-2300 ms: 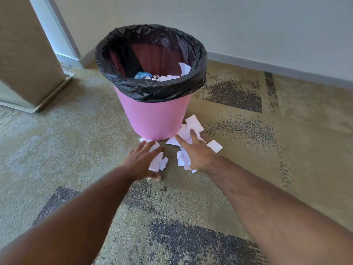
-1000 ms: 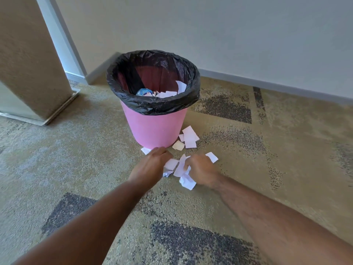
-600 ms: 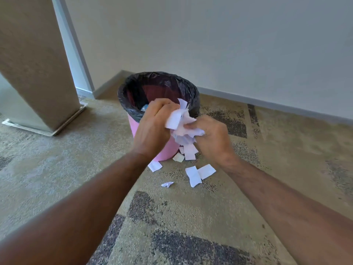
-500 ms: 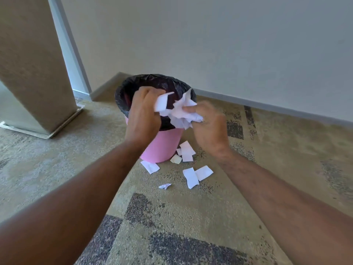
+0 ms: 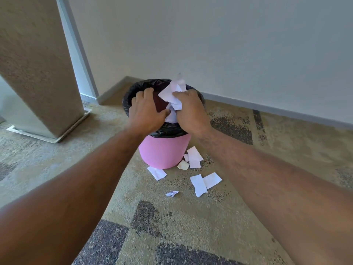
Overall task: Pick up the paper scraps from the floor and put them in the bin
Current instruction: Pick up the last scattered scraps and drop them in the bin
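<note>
Nearest the camera, two bare forearms reach forward over a patterned carpet (image 5: 172, 226) in tan with dark speckled blocks. Below and short of the hands, loose paper scraps lie on the carpet: one small crumpled scrap (image 5: 172, 193) nearest, a touching pair of flat scraps (image 5: 205, 182) just right of it, one flat scrap (image 5: 157, 173) at the foot of the bin on the left, and a cluster (image 5: 192, 159) of about four pieces against the bin's base on the right; the exact count in that cluster cannot be told, as pieces overlap. Total on the floor is roughly eight. One pink bin (image 5: 164, 152) with one black liner (image 5: 168, 129) stands directly beneath the hands. The left hand (image 5: 147, 111) is spread flat over the bin mouth, fingers apart, thumb touching the paper but not closed on it. The right hand (image 5: 191, 109) is closed around a bunch of white scraps (image 5: 174, 92), held above the bin opening; paper sticks out above and left of the fist. Beyond the grip runs a plain wall with a grey skirting board (image 5: 267, 109). Far left of the grip stands one tan textured panel (image 5: 36, 64) on a metal base. No writing, brand or label is legible on any item.
</note>
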{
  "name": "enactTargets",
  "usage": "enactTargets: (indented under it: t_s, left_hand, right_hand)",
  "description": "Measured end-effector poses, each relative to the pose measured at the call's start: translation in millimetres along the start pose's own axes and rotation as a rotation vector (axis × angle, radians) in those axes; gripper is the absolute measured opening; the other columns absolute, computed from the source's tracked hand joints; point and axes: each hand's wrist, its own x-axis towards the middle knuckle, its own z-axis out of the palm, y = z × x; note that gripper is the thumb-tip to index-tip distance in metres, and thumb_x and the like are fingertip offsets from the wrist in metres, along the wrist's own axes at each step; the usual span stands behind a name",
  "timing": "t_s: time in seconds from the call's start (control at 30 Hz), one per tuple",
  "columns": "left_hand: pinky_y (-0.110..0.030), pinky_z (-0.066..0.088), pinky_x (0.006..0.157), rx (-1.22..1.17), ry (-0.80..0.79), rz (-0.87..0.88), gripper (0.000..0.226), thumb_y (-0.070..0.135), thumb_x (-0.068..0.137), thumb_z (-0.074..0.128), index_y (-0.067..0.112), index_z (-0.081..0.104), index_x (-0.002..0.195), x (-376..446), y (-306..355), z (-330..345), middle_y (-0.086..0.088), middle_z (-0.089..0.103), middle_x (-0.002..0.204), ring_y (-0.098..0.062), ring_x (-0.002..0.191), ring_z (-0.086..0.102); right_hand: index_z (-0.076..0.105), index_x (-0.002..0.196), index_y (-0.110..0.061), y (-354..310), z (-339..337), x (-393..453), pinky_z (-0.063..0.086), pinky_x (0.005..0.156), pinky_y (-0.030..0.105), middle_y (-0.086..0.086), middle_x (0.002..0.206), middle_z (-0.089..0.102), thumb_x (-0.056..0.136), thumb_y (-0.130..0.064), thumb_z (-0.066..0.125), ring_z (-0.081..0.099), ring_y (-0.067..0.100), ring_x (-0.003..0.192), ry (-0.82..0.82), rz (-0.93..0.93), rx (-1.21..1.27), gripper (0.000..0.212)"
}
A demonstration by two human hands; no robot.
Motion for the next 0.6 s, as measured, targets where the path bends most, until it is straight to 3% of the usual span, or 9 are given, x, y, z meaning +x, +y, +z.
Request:
enactTargets:
  t_s: [0.13,0.23,0.33,0.47,0.6]
  left_hand:
    - [-0.042,0.038,0.103,-0.104,0.257,0.197,0.054,0.015,0.083,0.06,0.012,0.048,0.135,-27,0,6,-0.008,0.046,0.135,-0.026,0.126,0.041]
    - [-0.036,0.036,0.095,-0.171,0.465,0.203,0.041,0.003,0.079,0.055,0.009,0.054,0.12,-61,-2,26,-0.01,0.048,0.121,-0.025,0.113,0.045]
    - [-0.04,0.036,0.093,-0.215,0.563,0.088,0.028,0.001,0.082,0.058,0.004,0.054,0.11,-93,-18,55,-0.013,0.048,0.112,-0.028,0.106,0.045]
    - [-0.041,0.034,0.092,-0.207,0.437,0.028,0.021,0.01,0.088,0.055,0.009,0.049,0.109,-134,-46,91,-0.011,0.044,0.111,-0.028,0.106,0.044]
    - [-0.046,0.043,0.081,0.0,0.088,0.085,0.021,0.024,0.09,0.054,0.018,0.049,0.109,-163,-76,127,-0.002,0.044,0.109,-0.027,0.099,0.047]
  right_hand:
    - [0.042,0.148,-0.02,17,9,-1,0.041,0.108,0.048,0.013,0.15,0.037,0.089,-0.019,0.06,0.041,0.032,0.135,-0.069,-0.051,-0.055,0.061]
    - [0.044,0.143,-0.022,21,6,-6,0.04,0.11,0.047,0.008,0.153,0.036,0.089,-0.023,0.052,0.039,0.026,0.139,0.01,-0.077,-0.055,0.054]
    - [0.056,0.128,-0.011,32,0,-18,0.046,0.101,0.038,0.008,0.135,0.052,0.087,-0.01,0.047,0.05,0.021,0.125,0.207,-0.165,-0.012,0.042]
    - [0.057,0.117,-0.005,59,2,-41,0.04,0.089,0.024,0.009,0.116,0.055,0.087,-0.003,0.048,0.052,0.018,0.104,0.406,-0.123,-0.059,0.031]
    - [0.053,0.115,-0.006,97,25,-71,0.046,0.087,0.035,0.009,0.112,0.054,0.087,-0.003,0.054,0.052,0.023,0.1,0.37,0.045,-0.173,0.028]
